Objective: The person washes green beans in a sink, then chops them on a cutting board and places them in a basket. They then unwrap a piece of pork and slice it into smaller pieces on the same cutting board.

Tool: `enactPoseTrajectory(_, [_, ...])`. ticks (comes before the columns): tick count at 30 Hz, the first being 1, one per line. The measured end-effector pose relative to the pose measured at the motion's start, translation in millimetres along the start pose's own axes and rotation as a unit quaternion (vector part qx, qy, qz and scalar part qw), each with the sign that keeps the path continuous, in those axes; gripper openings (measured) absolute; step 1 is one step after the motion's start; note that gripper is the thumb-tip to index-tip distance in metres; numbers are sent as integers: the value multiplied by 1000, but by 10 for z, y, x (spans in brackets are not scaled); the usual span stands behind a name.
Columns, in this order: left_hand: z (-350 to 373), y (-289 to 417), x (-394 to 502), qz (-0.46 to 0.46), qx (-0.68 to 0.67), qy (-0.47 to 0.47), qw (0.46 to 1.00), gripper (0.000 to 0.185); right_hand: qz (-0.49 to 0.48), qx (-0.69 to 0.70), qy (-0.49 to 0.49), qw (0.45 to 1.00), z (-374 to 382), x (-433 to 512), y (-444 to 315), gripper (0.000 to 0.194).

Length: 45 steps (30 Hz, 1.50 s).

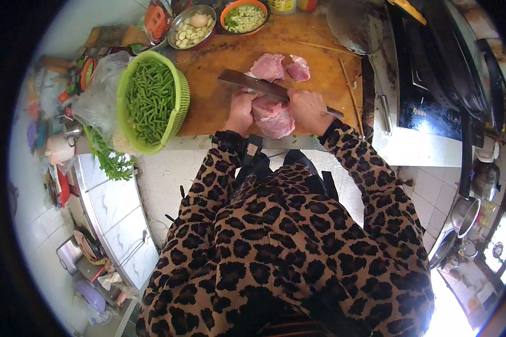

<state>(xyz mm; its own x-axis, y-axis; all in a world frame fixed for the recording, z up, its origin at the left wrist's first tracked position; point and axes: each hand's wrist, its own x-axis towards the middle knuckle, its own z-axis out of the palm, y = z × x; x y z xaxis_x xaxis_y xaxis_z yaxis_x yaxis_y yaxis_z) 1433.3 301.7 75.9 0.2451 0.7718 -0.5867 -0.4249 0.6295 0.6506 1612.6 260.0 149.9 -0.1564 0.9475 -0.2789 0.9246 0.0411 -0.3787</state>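
Observation:
My right hand (308, 108) is closed around the handle end of a dark-bladed kitchen knife (253, 84), whose blade points up and left over raw meat. Beneath and in front of the blade lies a large chunk of raw meat (274, 118) at the near edge of a wooden cutting board (206, 92). My left hand (241, 109) presses against the left side of this meat, its fingertips partly hidden by the blade. Just beyond the blade are another piece of raw meat (268, 67) and a smaller one (298, 68).
A green plastic basket (182, 97) of cut green beans stands at left. Behind are a metal bowl (213, 31) of peeled garlic and an orange-rimmed bowl (266, 8) of chopped garlic and greens. Chopsticks (352, 92) and a mesh skimmer (354, 25) lie at right, near a wok (442, 63).

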Motion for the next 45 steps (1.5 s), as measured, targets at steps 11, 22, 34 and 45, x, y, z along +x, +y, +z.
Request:
enactPoseTrajectory(11, [-218, 167, -56, -29, 37, -10, 999, 20, 121, 79, 53, 988, 9, -74, 151, 24])
enactPoseTrajectory(22, [-341, -173, -140, -2, 81, 103, 991, 15, 74, 65, 34, 995, -119, -386, 107, 20])
enactPoseTrajectory(34, [-530, -430, -148, -15, 93, 147, 985, 26, 15, -1, -33, 999, 167, -563, -57, 28])
enactPoseTrajectory(45, [-267, -248, -432, -9, -39, 76, 996, 16, -1, -16, -13, 1000, 190, -145, -220, 19])
